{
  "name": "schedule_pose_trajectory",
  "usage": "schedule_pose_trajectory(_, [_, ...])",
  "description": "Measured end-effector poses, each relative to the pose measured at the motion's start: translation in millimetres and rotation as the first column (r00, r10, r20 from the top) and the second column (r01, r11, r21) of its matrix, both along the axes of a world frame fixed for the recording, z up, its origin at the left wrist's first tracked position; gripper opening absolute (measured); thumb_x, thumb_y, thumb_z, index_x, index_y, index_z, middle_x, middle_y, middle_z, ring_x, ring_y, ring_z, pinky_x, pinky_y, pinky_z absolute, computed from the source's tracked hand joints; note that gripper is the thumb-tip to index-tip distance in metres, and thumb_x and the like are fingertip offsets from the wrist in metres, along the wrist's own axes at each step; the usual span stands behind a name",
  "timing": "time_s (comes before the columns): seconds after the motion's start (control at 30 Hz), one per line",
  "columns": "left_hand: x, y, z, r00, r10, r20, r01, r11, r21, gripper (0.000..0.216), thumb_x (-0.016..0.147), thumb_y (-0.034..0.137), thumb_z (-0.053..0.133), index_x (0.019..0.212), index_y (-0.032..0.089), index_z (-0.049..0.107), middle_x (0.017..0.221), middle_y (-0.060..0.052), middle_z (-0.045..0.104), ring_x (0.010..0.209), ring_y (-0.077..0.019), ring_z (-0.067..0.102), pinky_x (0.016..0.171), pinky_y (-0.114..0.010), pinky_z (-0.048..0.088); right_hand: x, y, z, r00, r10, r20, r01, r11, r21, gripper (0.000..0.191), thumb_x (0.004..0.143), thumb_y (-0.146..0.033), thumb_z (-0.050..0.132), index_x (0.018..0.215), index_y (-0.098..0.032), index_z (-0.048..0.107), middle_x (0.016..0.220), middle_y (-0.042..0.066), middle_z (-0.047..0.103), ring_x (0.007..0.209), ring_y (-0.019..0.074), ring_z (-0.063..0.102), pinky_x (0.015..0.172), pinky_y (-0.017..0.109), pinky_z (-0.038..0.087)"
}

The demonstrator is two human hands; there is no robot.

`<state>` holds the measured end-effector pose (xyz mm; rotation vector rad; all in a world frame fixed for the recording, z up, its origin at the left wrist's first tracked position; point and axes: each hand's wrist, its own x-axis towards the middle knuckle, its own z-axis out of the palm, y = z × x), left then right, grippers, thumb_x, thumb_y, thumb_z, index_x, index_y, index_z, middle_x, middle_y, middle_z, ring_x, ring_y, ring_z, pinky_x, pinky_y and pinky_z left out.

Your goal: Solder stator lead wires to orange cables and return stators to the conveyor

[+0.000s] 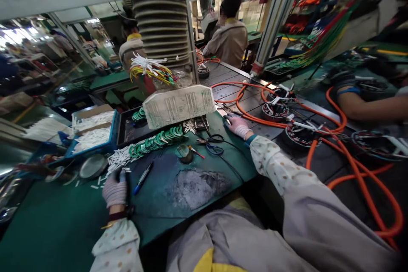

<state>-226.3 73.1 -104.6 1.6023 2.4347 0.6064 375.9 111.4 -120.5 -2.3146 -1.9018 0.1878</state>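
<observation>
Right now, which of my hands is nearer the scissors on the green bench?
Your right. The right hand lies just to the right of the scissors, apparently not touching them; the left hand is much farther away, toward the near left.

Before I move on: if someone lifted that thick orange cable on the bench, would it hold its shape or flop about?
The orange cable looks flexible, since it lies in long curving loops across the metal bench. Its thickness suggests it is springy and fairly heavy, so it would probably sag in wide arcs rather than fold sharply. Lifted, it might drag the wound stators it runs among.
</observation>
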Motion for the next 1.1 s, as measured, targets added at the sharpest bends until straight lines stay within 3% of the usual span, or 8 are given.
schedule_pose_trajectory(0.13, [-5,0,-3.8,1.0,-0.007,-0.008,0.007,1.0,-0.03,0.057,0.117,0.042,0.057,0.156,0.012,0.085,0.15,-0.024,0.085,0.143,-0.0495,0.078,0.116,-0.056,0.069,8,5,-25.9,0.998,0.017,-0.067,-0.013,0.998,0.056,0.061,0.119,-0.057,0.078,0.171,-0.025,0.07,0.182,0.017,0.066,0.161,0.0367,0.069,0.138,0.066,0.058])
schedule_pose_trajectory(0.33, [-12,2,-5.5,1.0,-0.018,-0.025,0.017,0.997,-0.07,0.065,0.116,0.046,0.053,0.16,0.009,0.083,0.152,-0.028,0.084,0.142,-0.0546,0.079,0.118,-0.064,0.068,14,9,-44.4,0.992,0.039,-0.12,-0.029,0.996,0.088,0.06,0.12,-0.049,0.075,0.175,-0.025,0.07,0.187,0.019,0.063,0.167,0.037,0.068,0.142,0.064,0.055])
schedule_pose_trajectory(0.6, [-18,2,-9.5,1.0,-0.013,0.01,0.013,0.999,-0.032,0.059,0.116,0.048,0.055,0.151,0.013,0.086,0.15,-0.024,0.086,0.146,-0.051,0.079,0.123,-0.061,0.067,13,10,-50.6,0.994,0.037,-0.103,-0.026,0.994,0.107,0.061,0.117,-0.037,0.066,0.176,-0.025,0.074,0.177,0.018,0.074,0.159,0.0359,0.076,0.135,0.046,0.061])
schedule_pose_trajectory(0.83, [-12,-8,-13.9,0.996,-0.018,0.087,0.014,0.999,0.046,0.042,0.111,0.038,0.063,0.137,0.019,0.091,0.149,-0.018,0.088,0.149,-0.0417,0.079,0.131,-0.049,0.063,17,1,-54.7,0.998,0.024,-0.066,-0.017,0.995,0.1,0.055,0.115,-0.034,0.065,0.166,-0.023,0.082,0.159,0.023,0.084,0.138,0.0394,0.086,0.119,0.05,0.07])
schedule_pose_trajectory(0.97, [-6,-14,-17.2,0.988,-0.007,0.156,-0.008,0.995,0.095,0.034,0.107,0.033,0.068,0.128,0.022,0.091,0.143,-0.015,0.09,0.145,-0.0397,0.081,0.131,-0.048,0.062,21,-1,-55.4,0.997,0.044,-0.065,-0.036,0.992,0.124,0.052,0.114,-0.035,0.061,0.157,-0.019,0.086,0.147,0.027,0.088,0.123,0.0428,0.089,0.111,0.057,0.074])
schedule_pose_trajectory(1.03, [-1,-16,-16.6,0.981,-0.001,0.195,-0.023,0.992,0.121,0.031,0.104,0.032,0.07,0.125,0.022,0.091,0.138,-0.015,0.091,0.142,-0.0401,0.081,0.131,-0.05,0.062,21,-1,-53.1,0.995,0.057,-0.078,-0.045,0.988,0.147,0.053,0.112,-0.036,0.059,0.153,-0.019,0.087,0.151,0.027,0.087,0.127,0.0445,0.089,0.113,0.06,0.074])
schedule_pose_trajectory(1.1, [4,-18,-12.4,0.972,-0.001,0.235,-0.037,0.987,0.159,0.03,0.103,0.031,0.07,0.123,0.021,0.089,0.136,-0.016,0.091,0.141,-0.0403,0.081,0.132,-0.051,0.06,21,-3,-46.1,0.993,0.071,-0.093,-0.052,0.981,0.188,0.057,0.113,-0.037,0.053,0.157,-0.019,0.084,0.163,0.027,0.081,0.143,0.0444,0.084,0.123,0.06,0.071])
